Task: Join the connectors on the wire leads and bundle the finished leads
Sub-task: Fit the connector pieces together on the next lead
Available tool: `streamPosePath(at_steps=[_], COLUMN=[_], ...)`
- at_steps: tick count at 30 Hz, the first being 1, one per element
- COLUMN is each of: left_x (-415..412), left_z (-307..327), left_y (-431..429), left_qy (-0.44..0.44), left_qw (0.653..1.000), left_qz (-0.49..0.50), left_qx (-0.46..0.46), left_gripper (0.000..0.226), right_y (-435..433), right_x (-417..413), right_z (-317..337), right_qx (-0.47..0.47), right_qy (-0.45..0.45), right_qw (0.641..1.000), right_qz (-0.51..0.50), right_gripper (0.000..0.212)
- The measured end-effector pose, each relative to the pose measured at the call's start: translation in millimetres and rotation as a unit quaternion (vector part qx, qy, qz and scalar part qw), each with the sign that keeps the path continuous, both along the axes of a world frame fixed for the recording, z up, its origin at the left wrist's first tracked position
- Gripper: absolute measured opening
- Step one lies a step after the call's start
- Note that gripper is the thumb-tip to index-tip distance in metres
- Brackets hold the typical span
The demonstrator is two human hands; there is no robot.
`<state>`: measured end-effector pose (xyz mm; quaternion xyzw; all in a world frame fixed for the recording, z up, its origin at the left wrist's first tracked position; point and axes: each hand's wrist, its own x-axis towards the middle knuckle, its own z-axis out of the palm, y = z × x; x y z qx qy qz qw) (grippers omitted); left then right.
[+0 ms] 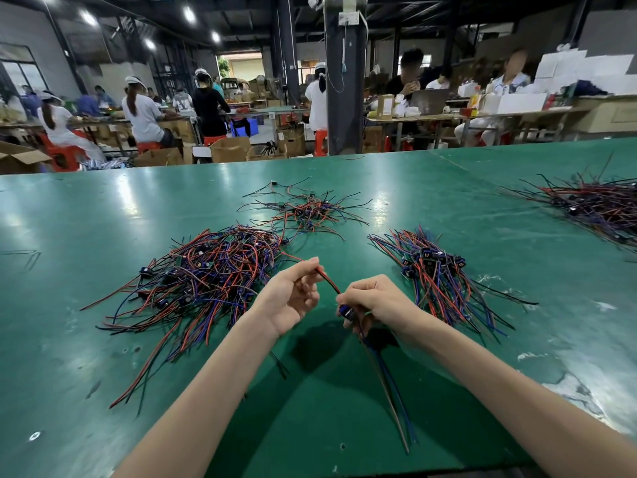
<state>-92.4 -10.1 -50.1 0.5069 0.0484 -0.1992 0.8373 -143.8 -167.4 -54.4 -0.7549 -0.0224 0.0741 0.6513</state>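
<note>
A red-and-black lead [329, 282] runs between two hands held just above a green table [103, 208]. The left hand [289, 298] pinches it between thumb and fingertips. The right hand [375, 298] curls round a blue connector [345, 310] where the lead ends. Whether the two are already seated together is hidden behind the fingers.

The lead's far end runs back toward the large loose pile [213, 270] at left, so a pull could likely drag neighbouring wires along or tangle them. A push made off-line might bend a terminal or leave the joint half home. The connector's own trailing wires [389, 384] hang down toward the person and could snag on a forearm.

A second heap [437, 270] lies just right of the right hand, close enough for a sweeping wrist to scatter it or mix sorted with unsorted leads. A smaller scatter [306, 212] sits beyond the hands, and another pile [599, 205] lies well apart at far right.

Open tabletop shows between the two nearer heaps and in front of the person, down to the near edge. That is probably the safest ground for laying a bundle. Other workers sit at distant benches.
</note>
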Motion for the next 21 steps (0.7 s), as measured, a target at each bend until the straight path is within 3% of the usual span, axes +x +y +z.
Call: streamPosePath(at_steps=[6,12,17,21], left_x=[5.1,-1.6,5.6,6.4], left_z=[4.7,6.4,13.2,13.4], left_y=[10.0,7.4,19.3,19.9], left_qy=[-0.023,-0.052,-0.056,-0.068], left_qw=[0.997,0.999,0.994,0.994], left_qz=[0.079,0.003,0.094,0.064], left_qx=[-0.005,-0.011,-0.029,-0.063], left_gripper=[0.026,0.028,0.025,0.035], right_y=[1.7,-4.1,-4.0,-1.8], right_x=[-0.5,2.3,1.7,3.3], right_z=[-0.4,-1.7,-0.2,-0.6], right_qx=[-0.015,-0.015,-0.029,-0.043], right_qy=[-0.013,0.005,-0.003,-0.006], right_qw=[0.999,1.000,0.999,0.999], right_qz=[0.032,-0.010,0.021,0.011], right_gripper=[0.021,0.028,0.027,0.036])
